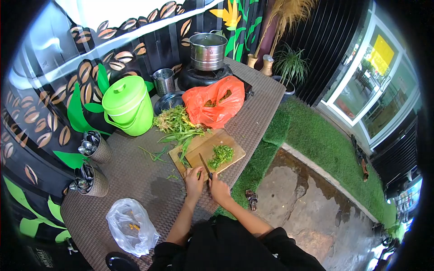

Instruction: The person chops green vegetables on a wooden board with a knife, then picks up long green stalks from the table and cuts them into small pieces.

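My right hand point(219, 189) is wrapped round the dark handle of a knife point(205, 163). Its blade points away from me over the wooden cutting board point(192, 158). Just left of the knife, my left hand point(194, 180) is at the board's near edge with its fingers curled together; whatever they hold is hidden. On the board's right half lies a heap of chopped greens point(221, 156). Uncut leafy greens point(177, 124) are piled beyond the board, some leaves trailing onto it. An orange-red plastic bag point(216, 103) sits behind the board with dark stems showing through.
A lime-green lidded bucket point(129, 108) stands at the left back. Behind are a steel pot point(208, 52) on a stove point(190, 77) and a metal cup point(163, 82). Two woven spoon holders point(97, 183) and a clear plastic bag point(132, 228) line the left side.
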{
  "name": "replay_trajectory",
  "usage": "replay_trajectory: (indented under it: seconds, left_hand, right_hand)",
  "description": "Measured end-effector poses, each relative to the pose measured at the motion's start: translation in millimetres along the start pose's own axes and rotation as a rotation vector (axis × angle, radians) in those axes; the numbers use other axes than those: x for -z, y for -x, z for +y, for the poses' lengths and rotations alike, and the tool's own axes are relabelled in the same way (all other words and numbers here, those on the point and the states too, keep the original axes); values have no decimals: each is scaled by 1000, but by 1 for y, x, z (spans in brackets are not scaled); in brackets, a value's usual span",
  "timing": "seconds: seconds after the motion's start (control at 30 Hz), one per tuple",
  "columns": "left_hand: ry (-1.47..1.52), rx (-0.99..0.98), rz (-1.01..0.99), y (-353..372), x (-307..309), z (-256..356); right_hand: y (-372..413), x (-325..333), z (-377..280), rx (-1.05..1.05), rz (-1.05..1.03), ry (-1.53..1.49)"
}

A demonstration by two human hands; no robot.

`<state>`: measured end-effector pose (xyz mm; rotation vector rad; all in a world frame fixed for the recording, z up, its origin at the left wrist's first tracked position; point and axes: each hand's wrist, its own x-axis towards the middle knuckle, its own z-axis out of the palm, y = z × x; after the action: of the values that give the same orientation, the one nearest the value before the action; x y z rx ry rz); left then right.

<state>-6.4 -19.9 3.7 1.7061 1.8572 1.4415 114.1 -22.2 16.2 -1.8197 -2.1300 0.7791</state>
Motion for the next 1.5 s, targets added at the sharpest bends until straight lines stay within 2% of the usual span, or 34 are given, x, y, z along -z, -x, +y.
replay_trajectory:
  seconds: [0.13,0.23,0.33,0.4,0.53,0.7,0.83,0.9,1.03,1.1,1.2,1.3,1.43,1.5]
  left_hand:
    - [-77,-38,4,-1,-9,-2]
    - [-65,-21,-50,-10,-14,2]
    - [15,42,-49,-13,-8,10]
    - [21,-14,24,-11,2,12]
    - [-103,-79,12,-7,13,-1]
    - [-141,-69,25,-6,6,-6]
    - [-177,-81,29,-2,4,-7]
    - [-169,-110,53,-1,5,-6]
    - [-211,-141,86,-1,4,-6]
    - [-215,-153,97,1,2,-7]
    - [-236,-156,99,1,3,-5]
    - [-232,-142,69,3,3,-6]
    - [-252,-144,87,5,2,-7]
    - [-244,-147,86,2,2,-7]
  right_hand:
    - [-5,5,7,-10,-47,13]
    - [-9,11,7,59,8,44]
    - [-14,23,8,57,-74,26]
    - [-17,28,8,82,-92,45]
    - [-12,28,6,85,-111,36]
    - [2,5,-2,-4,-12,124]
    - [-19,2,2,61,-6,85]
    - [-29,11,5,109,-66,16]
    - [-10,7,4,80,-42,64]
    - [3,-3,4,38,40,86]
    - [-17,-12,9,66,-3,81]
    - [-25,15,4,96,-83,1]
    - [-5,7,8,111,-76,73]
    - [9,1,0,11,26,80]
